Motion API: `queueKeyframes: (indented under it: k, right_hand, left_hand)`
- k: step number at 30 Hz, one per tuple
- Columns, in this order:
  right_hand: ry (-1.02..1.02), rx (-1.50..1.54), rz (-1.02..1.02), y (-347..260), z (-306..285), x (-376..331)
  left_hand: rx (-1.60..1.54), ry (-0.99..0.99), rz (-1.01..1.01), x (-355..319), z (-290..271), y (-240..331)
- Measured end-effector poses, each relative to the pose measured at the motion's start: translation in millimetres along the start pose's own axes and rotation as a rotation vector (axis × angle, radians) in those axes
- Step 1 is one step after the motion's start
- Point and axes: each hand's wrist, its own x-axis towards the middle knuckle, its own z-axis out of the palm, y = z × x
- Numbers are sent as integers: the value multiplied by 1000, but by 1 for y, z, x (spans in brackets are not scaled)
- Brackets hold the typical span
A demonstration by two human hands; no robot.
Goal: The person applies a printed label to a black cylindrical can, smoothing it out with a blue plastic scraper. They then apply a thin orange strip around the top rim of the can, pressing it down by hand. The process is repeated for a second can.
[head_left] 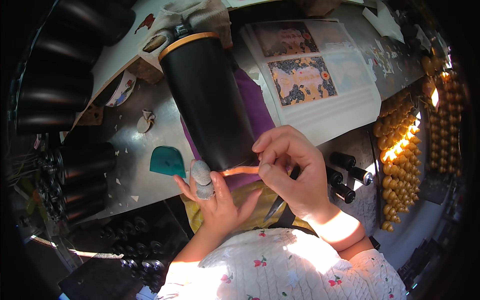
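Observation:
A large black cylinder (207, 100) with a gold-coloured band (189, 42) round its far end lies on a purple cloth (252, 100). At its near end, my right hand (295, 172) pinches a narrow orange-gold strip (240, 171). From under that hand a dark, pointed blade-like tool (275, 207) sticks out; how it is held is hidden. My left hand (215, 200) has its fingers apart, with grey covers (202, 173) over fingertips. The strip's other end meets a left fingertip beside the cylinder's edge. A teal flat scraper (167, 161) lies left of the hand.
Printed sheets in a clear sleeve (320, 95) lie on the bench at the right. A pale cloth (200, 20) sits behind the cylinder. More black cylinders (52, 95) stand at the left. Gold bulb-shaped pieces (400, 175) hang at the right, near small black cylinders (344, 161).

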Motion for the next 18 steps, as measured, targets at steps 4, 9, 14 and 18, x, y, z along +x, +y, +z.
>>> queueKeyframes:
  k: [4,9,14,18]
  right_hand:
    - [-21,-27,-33,-8,0,-2]
    - [-32,-25,-65,-11,1,-2]
    - [-75,-102,-146,-15,-1,-1]
    - [-98,-145,-258,-21,6,3]
  left_hand:
    - [7,7,-4,5,-1,3]
    - [-25,27,-30,5,-2,7]
    - [-32,-3,-62,-5,2,3]
    - [-93,-120,-116,-10,1,0]
